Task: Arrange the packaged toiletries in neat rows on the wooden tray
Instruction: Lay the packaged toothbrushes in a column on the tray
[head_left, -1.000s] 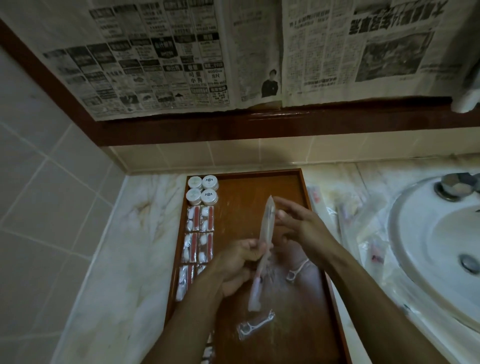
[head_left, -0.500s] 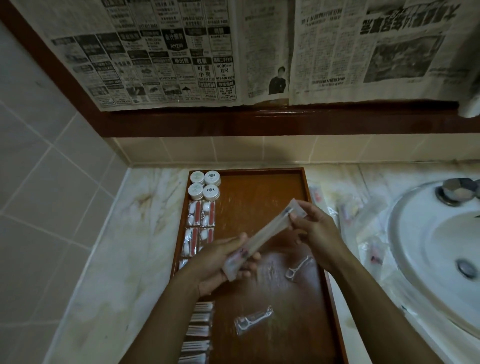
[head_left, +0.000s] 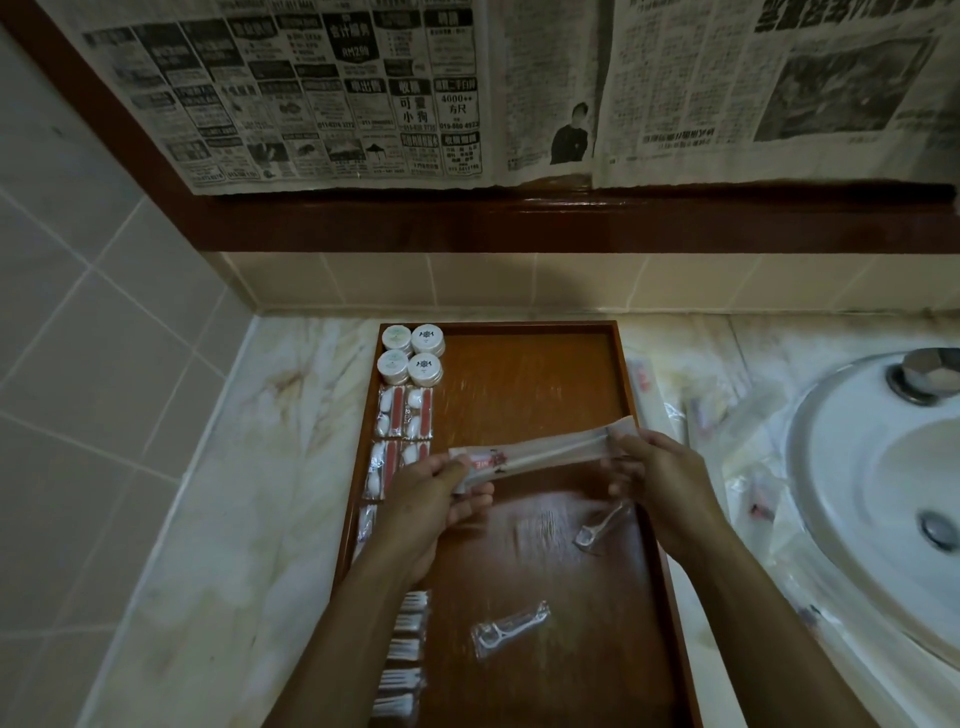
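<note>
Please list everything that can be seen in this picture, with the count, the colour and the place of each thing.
wooden tray: one, brown, on the marble counter.
round tubs: four, white lids, far left corner of the tray.
cotton-bud packets: several, clear with red strips, left column below the tubs.
long sachet: one, clear, held level above the tray by both ends.
floss picks: two, wrapped clear, loose on the tray.
clear packets: several, on the counter right of the tray.
sink: one, white, at right.
newspaper: sheets, on the wall above.
left hand: grips the sachet.
right hand: pinches the sachet.
</note>
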